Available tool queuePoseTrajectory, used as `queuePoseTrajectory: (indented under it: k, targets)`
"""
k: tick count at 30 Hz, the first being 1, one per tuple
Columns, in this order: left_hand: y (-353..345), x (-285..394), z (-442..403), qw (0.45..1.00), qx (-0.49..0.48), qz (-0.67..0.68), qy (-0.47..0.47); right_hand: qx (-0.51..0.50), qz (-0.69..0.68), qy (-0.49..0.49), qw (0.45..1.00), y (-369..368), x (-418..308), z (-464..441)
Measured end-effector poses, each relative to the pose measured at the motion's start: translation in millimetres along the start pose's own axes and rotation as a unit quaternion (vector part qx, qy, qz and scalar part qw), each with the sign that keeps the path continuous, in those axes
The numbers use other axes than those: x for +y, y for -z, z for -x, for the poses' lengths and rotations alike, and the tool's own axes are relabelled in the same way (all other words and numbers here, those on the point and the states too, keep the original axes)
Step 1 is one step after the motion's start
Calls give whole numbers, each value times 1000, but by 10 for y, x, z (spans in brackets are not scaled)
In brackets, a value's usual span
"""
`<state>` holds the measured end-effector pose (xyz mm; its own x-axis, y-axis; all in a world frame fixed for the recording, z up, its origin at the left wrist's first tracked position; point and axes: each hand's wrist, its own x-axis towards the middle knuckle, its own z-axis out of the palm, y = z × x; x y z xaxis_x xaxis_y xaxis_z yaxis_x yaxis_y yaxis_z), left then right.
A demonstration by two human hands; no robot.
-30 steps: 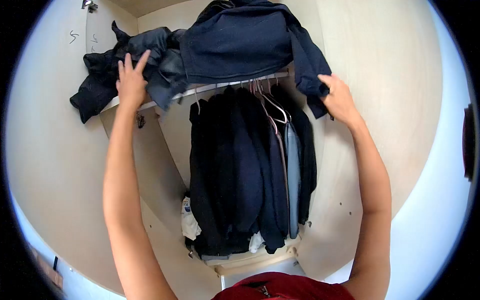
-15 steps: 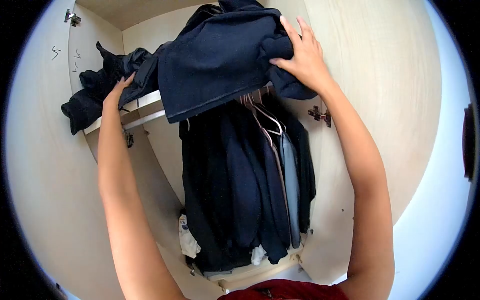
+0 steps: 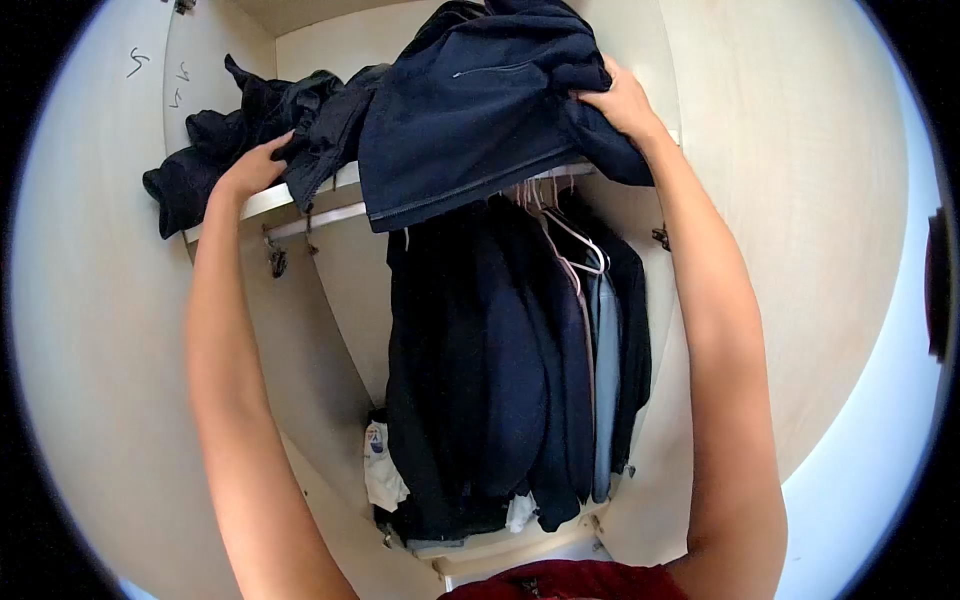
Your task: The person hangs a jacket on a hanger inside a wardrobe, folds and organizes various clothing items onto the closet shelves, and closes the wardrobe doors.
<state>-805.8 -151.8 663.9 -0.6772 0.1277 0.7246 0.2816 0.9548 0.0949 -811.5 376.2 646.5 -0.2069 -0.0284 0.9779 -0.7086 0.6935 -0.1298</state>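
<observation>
Wardrobe (image 3: 110, 300) bears scrawl (image 3: 137, 63); right hand (image 3: 624, 102) grips garment (image 3: 470, 125); left hand (image 3: 253, 170) on clothes (image 3: 330, 125), hold unclear.

Setting: apparently a home, at an open, pale wardrobe (image 3: 790, 230). Evidence: shelf (image 3: 265, 203) piled with dark clothing (image 3: 470, 130); garments (image 3: 460, 380) hang from rail (image 3: 335, 217) beneath.

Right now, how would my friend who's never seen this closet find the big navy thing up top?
In the wardrobe, find the shelf above the row of hanging clothes. Draped over the shelf's front edge, with the right hand on it, is a big navy garment. Unlike the crumpled black clothes to its left, it spreads wide, with a thin slanting pale line on it.
</observation>
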Motion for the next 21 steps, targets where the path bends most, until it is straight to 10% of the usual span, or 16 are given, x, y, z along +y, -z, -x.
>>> queuePoseTrajectory:
  k: [9, 21]
  targets:
    - [209, 493, 435, 993, 105, 11, 45, 127, 45, 93, 986, -7, -693, 904]
    - [-178, 184, 805, 942, 315, -43, -104, 6, -50, -73, 996, 597, -1188, 2264]
